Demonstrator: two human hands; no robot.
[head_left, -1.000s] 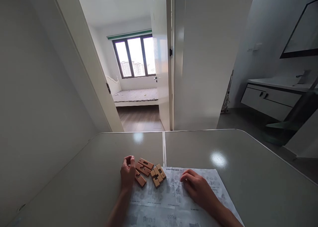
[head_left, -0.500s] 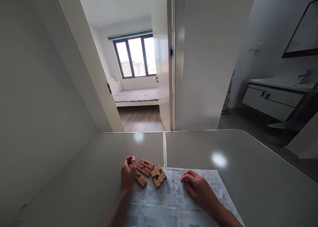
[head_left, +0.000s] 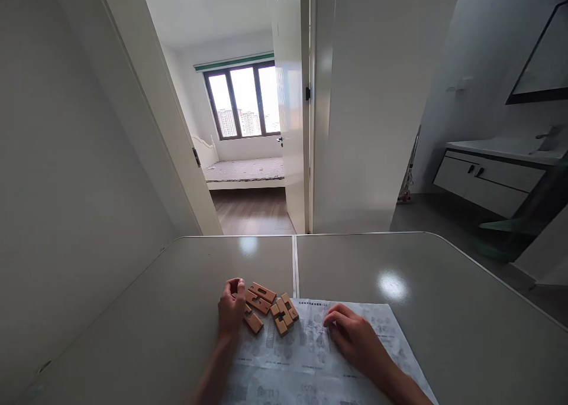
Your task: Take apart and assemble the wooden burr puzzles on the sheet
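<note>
Our left hand (head_left: 231, 306) was curled tight at the left end of the loose wooden bars (head_left: 258, 301); we could not tell whether it pinched one. Our right hand (head_left: 355, 337) lay empty, fingers loosely bent, on the instruction sheet (head_left: 310, 363). A few pieces already sat interlocked in a cluster (head_left: 283, 314). Three bars lay unjoined, flat on the table (head_left: 177, 310) just left of it, their long axes running far-left to near-right.
</note>
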